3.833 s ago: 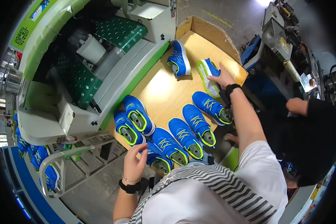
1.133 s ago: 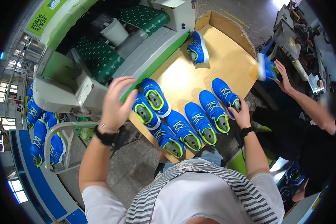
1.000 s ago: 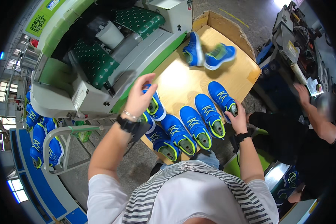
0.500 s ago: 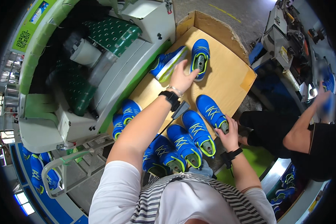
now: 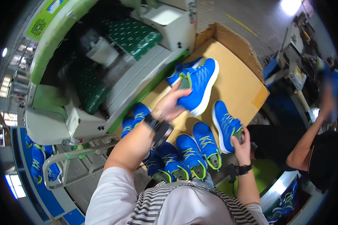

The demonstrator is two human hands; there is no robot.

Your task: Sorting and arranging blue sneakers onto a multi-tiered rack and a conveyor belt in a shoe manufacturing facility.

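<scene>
My left hand point(image 5: 169, 104) is closed on the heel end of a blue sneaker point(image 5: 202, 88), which is tilted, its white sole turned to the right. Inside its lime-trimmed collar shows a green shoe last. My right hand point(image 5: 242, 145) grips the heel of another blue sneaker point(image 5: 226, 125), with its toe pointing away and the white sole side showing. Behind the left-hand sneaker lies a further blue sneaker point(image 5: 175, 75), partly covered. A row of several sneakers point(image 5: 192, 153) with yellow laces stands close to my body, toes away from me.
Beneath the shoes is a brown cardboard surface point(image 5: 244, 86) with a raised flap point(image 5: 233, 41) at the far end. To the left stands a machine point(image 5: 142, 73) with green perforated parts, and a metal rail point(image 5: 69, 159). A co-worker's arm point(image 5: 308, 140) moves at the right.
My left hand has taken hold of a sneaker and turned it over the cardboard. My right hand has tilted its sneaker up, sole side now showing. The view has shifted slightly.
</scene>
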